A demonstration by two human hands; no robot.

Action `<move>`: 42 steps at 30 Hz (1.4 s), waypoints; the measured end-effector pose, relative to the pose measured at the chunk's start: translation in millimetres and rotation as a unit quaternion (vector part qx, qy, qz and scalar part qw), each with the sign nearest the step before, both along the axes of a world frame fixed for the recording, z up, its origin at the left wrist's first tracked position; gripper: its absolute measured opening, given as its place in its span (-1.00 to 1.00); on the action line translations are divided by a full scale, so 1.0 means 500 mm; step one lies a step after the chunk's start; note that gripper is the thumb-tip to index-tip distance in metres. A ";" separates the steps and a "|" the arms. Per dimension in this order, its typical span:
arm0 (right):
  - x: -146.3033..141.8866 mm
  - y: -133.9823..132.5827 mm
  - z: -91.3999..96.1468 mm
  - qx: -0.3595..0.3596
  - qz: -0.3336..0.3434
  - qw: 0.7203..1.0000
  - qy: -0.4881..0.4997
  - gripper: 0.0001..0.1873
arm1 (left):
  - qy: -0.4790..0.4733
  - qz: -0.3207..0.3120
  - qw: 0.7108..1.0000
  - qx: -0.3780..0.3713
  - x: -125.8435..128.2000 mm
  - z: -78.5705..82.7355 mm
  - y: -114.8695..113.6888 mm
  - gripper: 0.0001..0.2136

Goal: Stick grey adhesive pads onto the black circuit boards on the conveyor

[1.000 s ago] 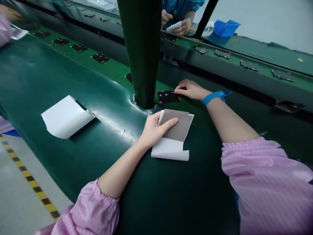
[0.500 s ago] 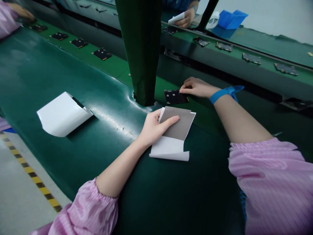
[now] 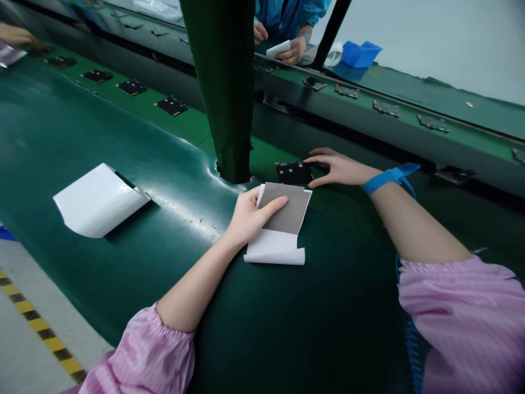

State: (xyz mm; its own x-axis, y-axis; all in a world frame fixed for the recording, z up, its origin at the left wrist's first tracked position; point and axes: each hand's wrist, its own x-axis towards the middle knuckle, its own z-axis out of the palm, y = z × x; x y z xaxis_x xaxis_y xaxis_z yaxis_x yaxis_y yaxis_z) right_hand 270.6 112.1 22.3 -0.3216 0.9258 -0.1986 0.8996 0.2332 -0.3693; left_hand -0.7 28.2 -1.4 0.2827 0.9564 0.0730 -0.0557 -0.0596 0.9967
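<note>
My left hand (image 3: 248, 216) grips a grey sheet on white backing paper (image 3: 283, 224), thumb and fingers pinching its left edge; the paper's lower end curls on the dark green mat (image 3: 123, 164). My right hand (image 3: 336, 167), with a blue wrist strap (image 3: 389, 176), holds a small black circuit board (image 3: 293, 172) by its right edge between thumb and fingers, at the edge of the green conveyor belt just above the sheet.
A dark green post (image 3: 225, 82) stands just left of the board. A second white sheet (image 3: 98, 200) lies to the left. Several black boards (image 3: 172, 105) ride the belt. Across the line a person in blue (image 3: 287, 33) holds a white piece. Another hand (image 3: 16, 35) shows far left.
My right hand's fingers have spread from a tight pinch on the board's edge to a wider hold, and the board has come slightly nearer the sheet. The left hand keeps its grip.
</note>
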 end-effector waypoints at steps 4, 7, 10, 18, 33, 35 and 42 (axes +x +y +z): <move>0.007 -0.031 0.014 0.043 -0.001 0.999 -0.028 -0.30 | 0.000 0.002 1.000 -0.003 0.000 -0.001 0.000 -0.75; 0.025 -0.077 0.065 0.108 -0.027 0.992 -0.058 -0.33 | -0.008 0.000 1.000 -0.011 0.001 -0.001 -0.001 -0.75; 0.052 -0.128 0.143 0.169 -0.056 0.978 -0.107 -0.26 | -0.018 -0.003 1.000 -0.013 0.001 -0.001 -0.001 -0.76; -0.007 -0.123 0.138 0.174 -0.041 0.980 -0.091 -0.32 | -0.014 0.001 1.000 -0.007 0.001 -0.002 -0.001 -0.76; -0.123 -0.165 0.095 0.138 -0.017 0.984 0.113 -0.69 | -0.020 0.001 1.000 0.007 0.002 -0.005 0.000 -0.74; -0.122 -0.163 0.090 0.137 -0.016 0.984 0.108 -0.69 | -0.021 -0.001 1.000 0.009 0.003 -0.004 -0.001 -0.74; -0.130 -0.161 0.084 0.152 -0.034 0.980 0.121 -0.76 | -0.028 0.001 1.000 0.006 0.005 -0.001 0.000 -0.75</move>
